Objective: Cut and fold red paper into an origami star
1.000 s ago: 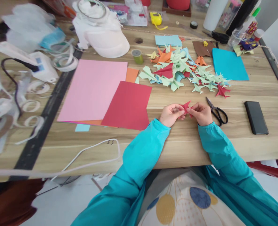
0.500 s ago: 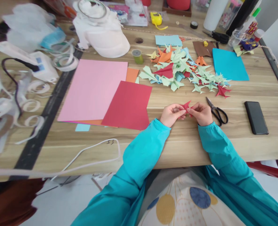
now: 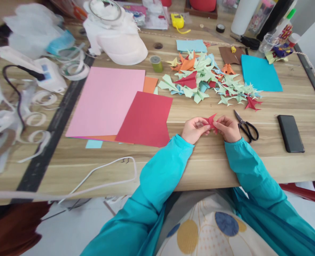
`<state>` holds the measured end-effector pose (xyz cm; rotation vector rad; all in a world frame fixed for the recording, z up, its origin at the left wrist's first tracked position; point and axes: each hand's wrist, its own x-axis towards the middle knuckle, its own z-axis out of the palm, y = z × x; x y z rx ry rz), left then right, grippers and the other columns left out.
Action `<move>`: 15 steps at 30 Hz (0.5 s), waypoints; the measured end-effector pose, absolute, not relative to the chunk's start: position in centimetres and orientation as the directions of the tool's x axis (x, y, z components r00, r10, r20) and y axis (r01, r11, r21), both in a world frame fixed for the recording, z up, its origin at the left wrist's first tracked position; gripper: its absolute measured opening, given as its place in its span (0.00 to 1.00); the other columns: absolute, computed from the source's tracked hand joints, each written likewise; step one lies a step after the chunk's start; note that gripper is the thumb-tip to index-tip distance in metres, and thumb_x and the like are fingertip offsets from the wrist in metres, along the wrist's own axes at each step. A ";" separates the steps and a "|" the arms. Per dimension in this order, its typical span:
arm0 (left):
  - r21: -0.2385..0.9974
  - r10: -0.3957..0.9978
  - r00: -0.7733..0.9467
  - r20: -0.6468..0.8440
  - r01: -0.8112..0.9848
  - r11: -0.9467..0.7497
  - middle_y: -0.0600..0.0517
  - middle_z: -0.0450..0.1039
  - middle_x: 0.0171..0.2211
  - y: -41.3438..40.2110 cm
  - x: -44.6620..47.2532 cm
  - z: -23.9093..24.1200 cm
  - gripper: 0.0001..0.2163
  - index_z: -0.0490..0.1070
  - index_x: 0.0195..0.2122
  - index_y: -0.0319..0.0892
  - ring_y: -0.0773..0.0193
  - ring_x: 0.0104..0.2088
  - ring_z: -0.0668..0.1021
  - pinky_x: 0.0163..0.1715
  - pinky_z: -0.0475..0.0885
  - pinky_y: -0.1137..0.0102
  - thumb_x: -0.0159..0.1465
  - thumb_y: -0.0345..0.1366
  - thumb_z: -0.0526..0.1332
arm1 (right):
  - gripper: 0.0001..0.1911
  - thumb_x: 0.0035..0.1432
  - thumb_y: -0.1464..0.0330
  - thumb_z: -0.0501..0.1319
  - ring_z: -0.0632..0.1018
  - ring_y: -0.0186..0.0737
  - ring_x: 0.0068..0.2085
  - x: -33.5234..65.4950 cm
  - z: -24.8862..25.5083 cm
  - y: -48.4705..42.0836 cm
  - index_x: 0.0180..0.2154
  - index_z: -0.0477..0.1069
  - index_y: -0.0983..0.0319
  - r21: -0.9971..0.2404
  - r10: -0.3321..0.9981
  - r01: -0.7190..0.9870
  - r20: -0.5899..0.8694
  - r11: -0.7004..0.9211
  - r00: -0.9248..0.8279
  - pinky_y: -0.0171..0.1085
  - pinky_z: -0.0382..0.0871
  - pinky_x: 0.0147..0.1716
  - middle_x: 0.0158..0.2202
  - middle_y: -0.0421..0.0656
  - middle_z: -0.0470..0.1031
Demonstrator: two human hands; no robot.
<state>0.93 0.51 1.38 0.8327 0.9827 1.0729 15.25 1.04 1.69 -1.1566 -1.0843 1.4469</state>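
A small folded red paper piece point(image 3: 211, 120), with pointed tips, is pinched between my two hands just above the wooden table. My left hand point(image 3: 195, 128) grips its left side between thumb and fingers. On its right side, the thumb and fingers of my right hand point(image 3: 227, 128) are closed, partly hiding the paper. Black-handled scissors point(image 3: 248, 128) lie right beside my right hand. Beyond the hands is a heap of folded paper shapes point(image 3: 200, 76) in green, orange, blue and red. Left of my left hand lies a red paper sheet point(image 3: 147, 119).
A pink paper sheet point(image 3: 106, 99) lies under the red one. At the right are a black phone point(image 3: 291, 133) and blue paper point(image 3: 261, 73). A yellow tape measure point(image 3: 177, 21) sits at the back. A power strip point(image 3: 49, 76) and paper strips crowd the left.
The thumb of my right hand has shifted very slightly on the folded red paper. Both hands otherwise hold the same place.
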 end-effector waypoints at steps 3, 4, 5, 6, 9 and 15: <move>0.917 0.964 0.165 -0.210 -0.308 0.252 0.54 0.72 0.18 0.5 0.9 1.4 0.13 0.67 0.26 0.35 0.71 0.17 0.73 0.19 0.70 0.75 0.43 0.34 0.68 | 0.17 0.34 0.65 0.71 0.72 0.32 0.19 15.2 1.8 1.0 0.23 0.63 0.62 -0.973 0.982 -0.163 -0.142 -0.161 -0.126 0.32 0.65 0.17 0.18 0.37 0.73; 0.921 0.965 0.166 -0.202 -0.304 0.245 0.54 0.72 0.18 0.5 0.9 1.4 0.13 0.67 0.26 0.35 0.71 0.17 0.73 0.19 0.70 0.75 0.43 0.34 0.68 | 0.18 0.33 0.65 0.71 0.72 0.32 0.19 15.1 1.8 1.0 0.23 0.62 0.61 -0.974 0.982 -0.159 -0.141 -0.160 -0.128 0.32 0.66 0.17 0.18 0.36 0.72; 0.924 0.967 0.166 -0.195 -0.300 0.238 0.54 0.72 0.18 0.5 0.9 1.4 0.12 0.67 0.25 0.35 0.71 0.17 0.73 0.19 0.70 0.75 0.43 0.34 0.68 | 0.19 0.33 0.65 0.71 0.72 0.32 0.19 15.1 1.9 0.9 0.23 0.62 0.61 -0.976 0.982 -0.151 -0.139 -0.157 -0.126 0.32 0.66 0.18 0.18 0.36 0.72; 0.927 0.968 0.165 -0.189 -0.296 0.232 0.54 0.71 0.18 0.5 0.8 1.4 0.12 0.67 0.25 0.35 0.71 0.17 0.73 0.19 0.70 0.75 0.43 0.34 0.68 | 0.19 0.32 0.65 0.71 0.72 0.32 0.19 15.1 1.9 0.9 0.23 0.62 0.61 -0.979 0.983 -0.139 -0.135 -0.152 -0.122 0.32 0.66 0.18 0.18 0.36 0.72; 0.932 0.970 0.158 -0.184 -0.285 0.223 0.54 0.71 0.18 0.5 0.8 1.5 0.12 0.67 0.25 0.35 0.71 0.17 0.73 0.19 0.70 0.75 0.43 0.33 0.67 | 0.19 0.32 0.64 0.71 0.72 0.32 0.19 15.0 2.0 0.9 0.24 0.63 0.61 -0.986 0.986 -0.104 -0.117 -0.130 -0.116 0.33 0.67 0.19 0.19 0.36 0.72; 0.942 0.975 0.147 -0.168 -0.267 0.203 0.54 0.71 0.17 0.4 0.9 1.6 0.10 0.67 0.25 0.35 0.71 0.16 0.72 0.19 0.69 0.75 0.43 0.32 0.67 | 0.18 0.34 0.63 0.70 0.72 0.31 0.20 15.0 2.0 0.7 0.26 0.64 0.62 -0.997 0.994 -0.048 -0.052 -0.057 -0.100 0.33 0.68 0.20 0.20 0.37 0.72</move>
